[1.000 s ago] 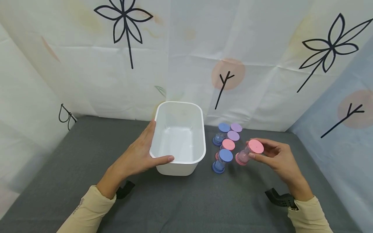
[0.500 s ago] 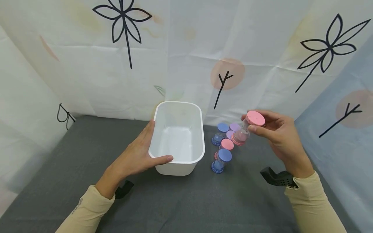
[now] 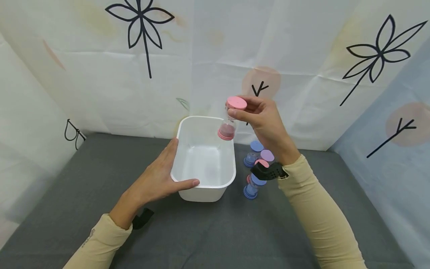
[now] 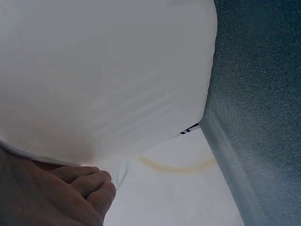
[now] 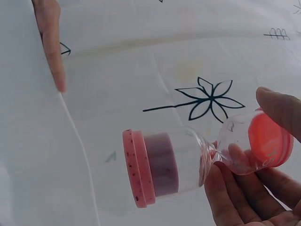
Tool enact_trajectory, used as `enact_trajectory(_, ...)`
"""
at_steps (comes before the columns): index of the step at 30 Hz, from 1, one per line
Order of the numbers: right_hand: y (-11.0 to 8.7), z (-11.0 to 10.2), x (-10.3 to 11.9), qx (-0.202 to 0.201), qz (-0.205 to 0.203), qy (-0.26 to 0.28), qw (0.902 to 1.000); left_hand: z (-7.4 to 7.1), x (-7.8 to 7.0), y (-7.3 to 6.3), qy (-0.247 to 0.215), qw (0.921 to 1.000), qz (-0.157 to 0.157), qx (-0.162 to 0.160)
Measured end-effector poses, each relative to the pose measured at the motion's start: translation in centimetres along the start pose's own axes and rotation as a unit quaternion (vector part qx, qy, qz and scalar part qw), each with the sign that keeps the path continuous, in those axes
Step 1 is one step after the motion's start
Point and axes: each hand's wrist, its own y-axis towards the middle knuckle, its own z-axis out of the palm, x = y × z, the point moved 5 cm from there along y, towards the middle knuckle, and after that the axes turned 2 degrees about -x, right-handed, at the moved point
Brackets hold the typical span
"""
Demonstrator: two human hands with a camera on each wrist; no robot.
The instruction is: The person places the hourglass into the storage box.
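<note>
Pink hourglass (image 3: 229, 125) hangs tilted at the white tub's one o'clock, over the tub (image 3: 201, 194), its upper end pinched by the right hand (image 3: 260, 116). The left hand (image 3: 158, 173) braces the tub's nine o'clock side, fingers extended. Likely light, stiff, slick and breakable: grip cap or waist. Only the right wrist view shows dark flecks on its base.

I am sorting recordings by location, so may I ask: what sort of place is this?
Probably a screened-off tabletop workspace: a grey tabletop, patterned cloth behind and at both sides, and a tub near small hourglasses.
</note>
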Motion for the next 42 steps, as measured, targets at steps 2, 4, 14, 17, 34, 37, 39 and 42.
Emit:
enact_trajectory(2,1.1,1.1,-0.7,-0.004,0.007,-0.006,0.9999,0.0,0.0,0.1,-0.009,0.9999,0.010,-0.007)
enact_trajectory(4,2.0,2.2,-1.5,-0.009,0.018,-0.007,0.9998,-0.1,-0.1,0.2,-0.014,0.9997,0.016,-0.010)
enact_trajectory(14,5.4,5.4,-5.4,-0.040,0.101,0.002,0.9941,0.1,0.0,0.1,-0.008,0.9999,0.009,-0.007)
enact_trajectory(17,6.0,5.8,-6.2,-0.068,0.118,0.004,0.9906,0.1,0.0,0.0,-0.004,1.0000,0.005,-0.005)
enact_trajectory(34,5.2,7.2,-11.0,-0.122,0.196,-0.037,0.9722,0.2,0.0,-0.1,0.003,0.9999,-0.015,0.005)
enact_trajectory(37,5.1,7.3,-11.5,-0.118,0.209,-0.044,0.9698,0.2,0.0,-0.1,-0.003,1.0000,-0.008,-0.001)
enact_trajectory(39,5.0,7.2,-11.7,-0.119,0.216,-0.056,0.9676,0.2,-0.1,-0.1,-0.006,1.0000,-0.004,-0.003)
enact_trajectory(42,4.9,7.2,-11.9,-0.119,0.226,-0.083,0.9633,0.1,-0.1,-0.1,-0.004,1.0000,-0.001,-0.004)
